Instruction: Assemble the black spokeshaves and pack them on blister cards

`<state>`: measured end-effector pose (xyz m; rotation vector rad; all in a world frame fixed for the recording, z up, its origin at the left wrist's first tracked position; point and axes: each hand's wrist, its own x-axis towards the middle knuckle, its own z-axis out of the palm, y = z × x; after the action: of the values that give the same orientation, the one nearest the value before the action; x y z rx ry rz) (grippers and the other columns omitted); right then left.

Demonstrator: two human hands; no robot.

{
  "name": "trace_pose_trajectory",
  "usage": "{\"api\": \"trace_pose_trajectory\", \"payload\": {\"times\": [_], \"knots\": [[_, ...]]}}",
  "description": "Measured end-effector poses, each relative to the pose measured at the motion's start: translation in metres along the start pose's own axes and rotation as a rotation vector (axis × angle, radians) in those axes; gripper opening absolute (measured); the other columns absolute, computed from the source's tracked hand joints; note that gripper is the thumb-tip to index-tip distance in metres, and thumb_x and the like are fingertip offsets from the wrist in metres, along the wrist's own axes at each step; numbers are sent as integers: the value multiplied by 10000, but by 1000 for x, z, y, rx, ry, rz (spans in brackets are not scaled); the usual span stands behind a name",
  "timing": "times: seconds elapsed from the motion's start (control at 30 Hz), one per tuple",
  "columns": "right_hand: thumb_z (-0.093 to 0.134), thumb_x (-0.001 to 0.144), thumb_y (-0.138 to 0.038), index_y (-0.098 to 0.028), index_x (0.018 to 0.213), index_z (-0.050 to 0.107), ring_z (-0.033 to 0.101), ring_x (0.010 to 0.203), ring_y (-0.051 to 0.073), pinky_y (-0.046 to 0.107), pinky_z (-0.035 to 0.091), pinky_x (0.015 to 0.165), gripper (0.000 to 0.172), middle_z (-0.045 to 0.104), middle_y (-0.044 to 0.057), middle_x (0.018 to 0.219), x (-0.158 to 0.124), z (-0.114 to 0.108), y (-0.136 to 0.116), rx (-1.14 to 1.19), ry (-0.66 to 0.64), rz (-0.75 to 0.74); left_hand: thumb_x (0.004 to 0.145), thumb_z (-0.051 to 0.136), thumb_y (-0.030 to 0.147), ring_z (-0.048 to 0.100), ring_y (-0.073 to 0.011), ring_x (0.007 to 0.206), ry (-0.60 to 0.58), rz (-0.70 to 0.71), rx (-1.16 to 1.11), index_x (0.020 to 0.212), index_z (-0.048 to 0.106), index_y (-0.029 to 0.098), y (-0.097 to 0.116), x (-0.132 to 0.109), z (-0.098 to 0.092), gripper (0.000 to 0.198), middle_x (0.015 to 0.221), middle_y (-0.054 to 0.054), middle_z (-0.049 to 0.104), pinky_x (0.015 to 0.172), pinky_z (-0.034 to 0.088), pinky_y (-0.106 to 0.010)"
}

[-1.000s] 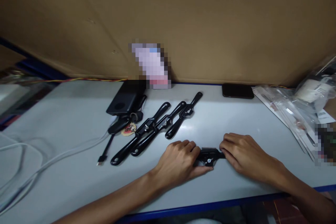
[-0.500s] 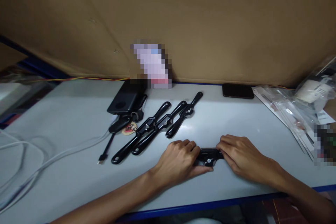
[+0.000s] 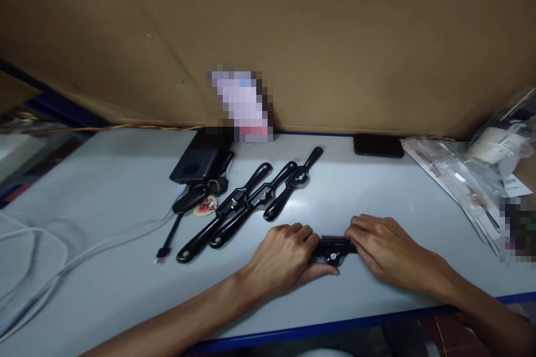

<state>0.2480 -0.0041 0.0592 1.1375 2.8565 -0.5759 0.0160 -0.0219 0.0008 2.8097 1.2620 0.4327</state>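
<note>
A black spokeshave point(image 3: 334, 251) lies between my two hands close to the front of the table, a silver screw showing on its middle. My left hand point(image 3: 287, 254) is closed round its left handle, thumb stretched along the near side. Wrapped over the right handle is my right hand point(image 3: 385, 248); both handles are mostly hidden by fingers. Beyond my left hand three more black spokeshaves rest slantwise: one on the left point(image 3: 226, 212), a middle one point(image 3: 253, 203) and a smaller one point(image 3: 293, 183) on the right.
To the left are a black box point(image 3: 196, 159), a black USB cable point(image 3: 170, 237), a round tag point(image 3: 206, 206) and white cables point(image 3: 100, 242). A black phone point(image 3: 379, 145) lies at the back. Plastic-bagged items point(image 3: 464, 178) cover the right side. A cardboard wall point(image 3: 335, 39) stands behind.
Both hands keep their grip on the spokeshave with almost no motion. The view has shifted very slightly; the other things stay in place.
</note>
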Motion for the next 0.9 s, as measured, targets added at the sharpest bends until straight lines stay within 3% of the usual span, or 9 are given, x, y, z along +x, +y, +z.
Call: {"api": "trace_pose_trajectory", "payload": {"times": [0.6,0.77,0.9], "knots": [[459,963,-115,-156,901,611,579,792,176,313,415,685,169,637,49,896,1,-1,-2,-29,-11,-17,874,367,796,591,-189,551,-21,4,-24,700,653,158,-1,0,-2,721,627,-65,632,487,340,-303],[445,979,-147,-160,884,630,570,763,179,316,395,658,209,623,49,863,-1,0,-4,-81,88,26,884,390,778,590,-185,566,-25,4,-24,710,652,155,-1,-1,-1,697,634,-64,630,502,363,-300],[441,992,-190,-166,895,640,559,737,162,307,398,651,223,624,41,851,-2,4,-10,-16,128,-59,866,449,773,606,-193,579,-17,10,-10,703,633,163,0,-1,-1,657,644,-59,638,508,371,-300]]}}
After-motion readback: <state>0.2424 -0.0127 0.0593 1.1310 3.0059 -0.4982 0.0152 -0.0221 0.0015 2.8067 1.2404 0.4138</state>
